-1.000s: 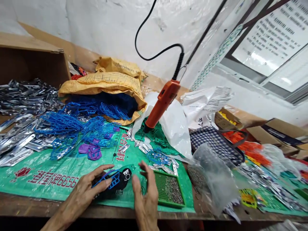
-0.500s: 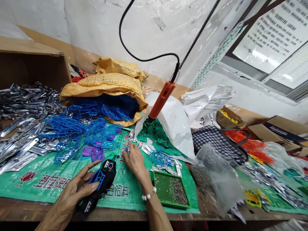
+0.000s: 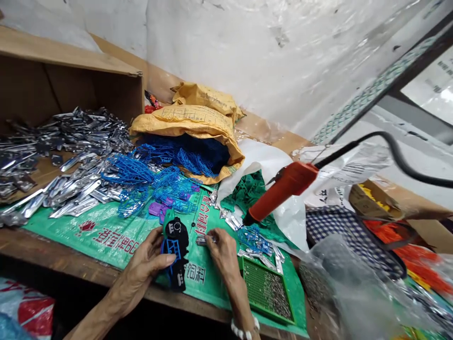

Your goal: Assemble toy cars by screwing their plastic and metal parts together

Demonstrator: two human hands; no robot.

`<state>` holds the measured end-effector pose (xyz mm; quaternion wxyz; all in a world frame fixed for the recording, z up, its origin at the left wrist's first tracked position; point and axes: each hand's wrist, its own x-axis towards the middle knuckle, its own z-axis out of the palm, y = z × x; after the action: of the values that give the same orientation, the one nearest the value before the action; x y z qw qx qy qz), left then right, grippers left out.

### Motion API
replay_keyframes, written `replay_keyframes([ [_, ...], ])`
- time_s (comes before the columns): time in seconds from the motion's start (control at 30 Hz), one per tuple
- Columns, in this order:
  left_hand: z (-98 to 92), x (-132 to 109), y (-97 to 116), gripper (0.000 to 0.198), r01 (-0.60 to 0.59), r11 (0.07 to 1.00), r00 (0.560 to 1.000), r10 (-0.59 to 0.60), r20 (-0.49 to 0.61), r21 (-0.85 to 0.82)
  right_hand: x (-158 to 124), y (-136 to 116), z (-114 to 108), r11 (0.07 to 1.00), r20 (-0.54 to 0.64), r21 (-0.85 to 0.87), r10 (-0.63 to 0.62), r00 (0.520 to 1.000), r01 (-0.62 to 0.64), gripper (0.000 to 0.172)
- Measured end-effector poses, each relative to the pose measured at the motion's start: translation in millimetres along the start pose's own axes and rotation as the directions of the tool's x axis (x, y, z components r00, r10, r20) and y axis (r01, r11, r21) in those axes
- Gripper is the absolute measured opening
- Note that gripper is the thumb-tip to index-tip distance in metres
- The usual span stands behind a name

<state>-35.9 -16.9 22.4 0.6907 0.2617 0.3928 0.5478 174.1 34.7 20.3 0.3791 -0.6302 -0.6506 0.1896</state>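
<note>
My left hand (image 3: 143, 264) is closed around a black plastic toy part (image 3: 176, 269) that has a blue lattice piece (image 3: 172, 252) set in its side. Its thumb presses on the near face, close to the blue piece. Right of it, my right hand (image 3: 224, 250) pinches a small silvery piece (image 3: 201, 240) between thumb and fingertips, just above the green sheet (image 3: 120, 257). The exact kind of that piece is too small to tell. An orange electric screwdriver (image 3: 285, 191) hangs beyond my right hand, its tip pointing down and left.
A green tray (image 3: 254, 282) of small screws stands right of my right wrist. Shiny silver parts (image 3: 81, 189) and blue lattice parts (image 3: 130, 170) are piled on the left, before a yellow sack (image 3: 191, 118). Green pieces (image 3: 244, 193) lie on a white bag. A cardboard box (image 3: 116, 92) stands back left.
My right hand has drawn back from the small silver parts and now pinches one piece. My left hand has turned the toy part more upright. The view has shifted, and the screwdriver appears larger and more tilted.
</note>
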Motion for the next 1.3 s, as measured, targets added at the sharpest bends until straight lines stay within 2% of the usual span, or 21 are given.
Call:
replay_keyframes([
  [0.07, 4.4, -0.4, -3.5, 0.066, -0.046, 0.999, 0.999, 0.046, -0.026, -0.028, -17.6, -3.0, -9.7, 0.998, -0.012, 0.049, 0.035, 0.999, -0.034, 0.022],
  [0.17, 11.9, -0.4, -10.5, 0.067, -0.098, 0.994, 0.993, 0.094, -0.073, -0.057, -43.4, -21.0, -25.3, 0.975, -0.086, 0.173, 0.154, 0.984, -0.138, 0.038],
  [0.27, 18.5, -2.1, -17.1, 0.067, -0.083, 0.995, 0.993, 0.077, -0.092, -0.061, -61.1, -49.2, -31.2, 0.856, -0.108, 0.458, 0.321, 0.941, -0.24, 0.033],
  [0.37, 21.6, -5.9, -20.5, 0.061, -0.073, 0.997, 0.996, 0.07, -0.057, -0.038, -69.2, -71.2, -23.5, 0.786, -0.033, 0.569, 0.314, 0.949, -0.241, 0.03],
  [0.53, 20.6, -10.7, -22.1, 0.065, -0.1, 0.994, 0.995, 0.101, -0.014, 0.049, -73.2, -75.7, -12.7, 0.781, -0.017, 0.57, 0.324, 0.946, -0.257, 0.029],
  [0.63, 20.3, -11.6, -22.9, 0.067, -0.113, 0.99, 0.994, 0.113, 0.004, 0.09, -74.8, -73.1, -17.0, 0.783, -0.022, 0.562, 0.336, 0.942, -0.266, 0.03],
  [0.77, 21.0, -12.7, -24.3, 0.064, -0.09, 0.987, 0.996, 0.088, 0.017, 0.129, -77.7, -75.1, -23.5, 0.799, -0.085, 0.551, 0.341, 0.936, -0.241, 0.03],
  [0.83, 22.4, -13.2, -25.4, 0.066, -0.081, 0.984, 0.997, 0.078, 0.023, 0.16, -78.8, -76.7, -24.6, 0.808, -0.073, 0.539, 0.326, 0.943, -0.238, 0.029],
  [1.03, 29.3, -11.9, -27.9, 0.08, -0.088, 0.968, 0.993, 0.104, -0.057, 0.233, -78.4, -78.3, -23.5, 0.803, -0.042, 0.525, 0.358, 0.933, -0.284, 0.027],
  [1.13, 29.1, -10.4, -29.5, 0.085, -0.079, 0.956, 0.994, 0.099, -0.056, 0.284, -78.4, -78.0, -22.6, 0.791, -0.022, 0.521, 0.389, 0.921, -0.321, 0.026],
  [1.3, 28.2, -9.0, -34.7, 0.093, -0.083, 0.952, 0.993, 0.103, -0.051, 0.295, -81.6, -76.6, -17.3, 0.767, -0.053, 0.549, 0.428, 0.902, -0.332, 0.028],
])
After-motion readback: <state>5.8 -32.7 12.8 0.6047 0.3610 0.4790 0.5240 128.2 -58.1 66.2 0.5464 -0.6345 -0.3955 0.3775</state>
